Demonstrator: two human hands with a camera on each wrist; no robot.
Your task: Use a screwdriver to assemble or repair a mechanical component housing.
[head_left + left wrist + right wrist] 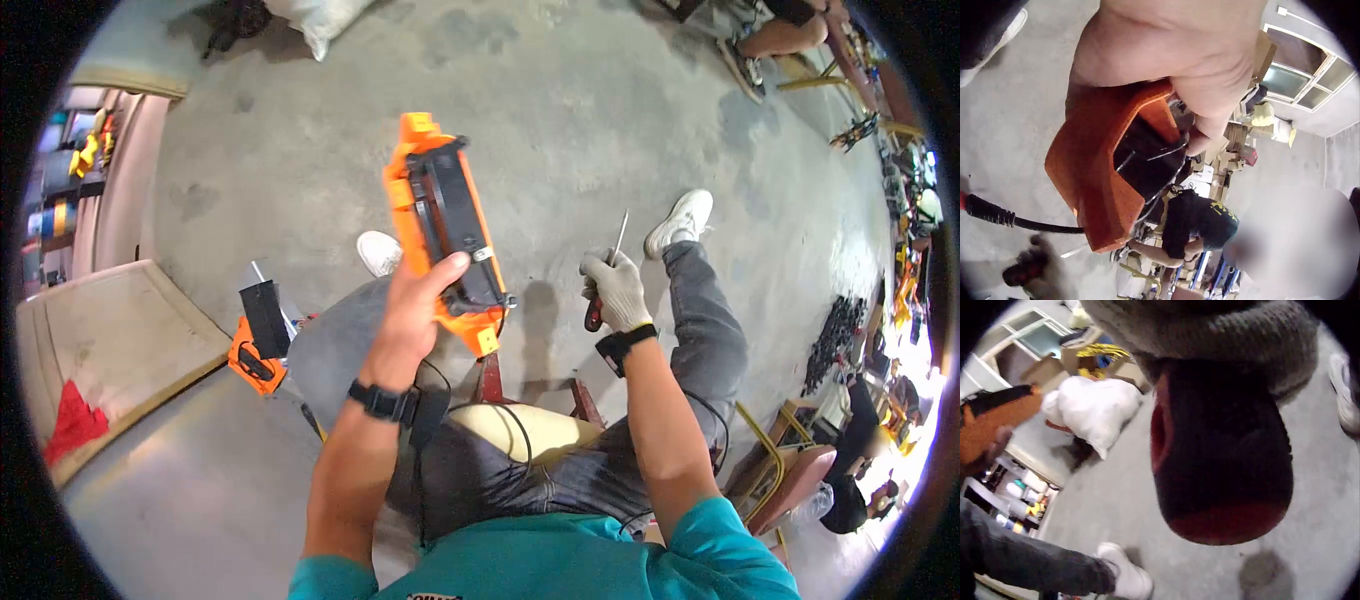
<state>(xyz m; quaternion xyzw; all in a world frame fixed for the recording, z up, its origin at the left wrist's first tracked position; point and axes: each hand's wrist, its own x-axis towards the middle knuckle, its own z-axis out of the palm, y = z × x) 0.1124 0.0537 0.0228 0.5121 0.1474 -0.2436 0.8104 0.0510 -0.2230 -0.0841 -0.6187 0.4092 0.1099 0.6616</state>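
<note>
Pointing lengthwise forward-left: orange housing (452, 232)

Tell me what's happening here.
A seated person holds an orange and black device in their bare left hand, its thumb pressed against the black side. Their gloved right hand grips a screwdriver, its shaft pointing away from the body. At this moment the screwdriver is apart from the device. Another orange piece is beside the person's left leg.
</note>
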